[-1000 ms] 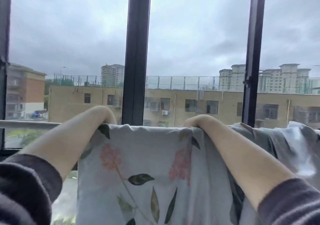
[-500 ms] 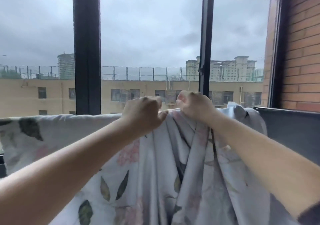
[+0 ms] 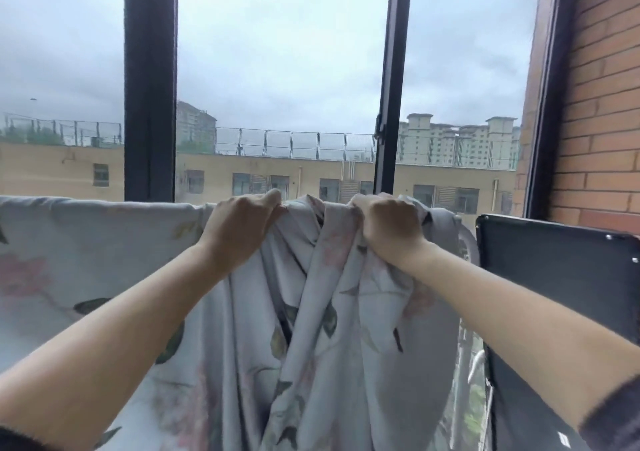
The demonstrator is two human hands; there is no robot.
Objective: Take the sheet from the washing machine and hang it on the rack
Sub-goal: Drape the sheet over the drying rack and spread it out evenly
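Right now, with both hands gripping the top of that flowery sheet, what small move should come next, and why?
Probably slide the right hand rightward, toward the dark panel, while the left hand holds its place. Left of the hands the sheet already hangs flat, but between and below them it is bunched in deep folds, so it likely needs spreading.

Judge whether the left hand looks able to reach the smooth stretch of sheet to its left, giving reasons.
Probably yes. The left hand grips the sheet at its bunched top edge; the smooth stretch lies right beside it, with nothing between. It would need to let go first.
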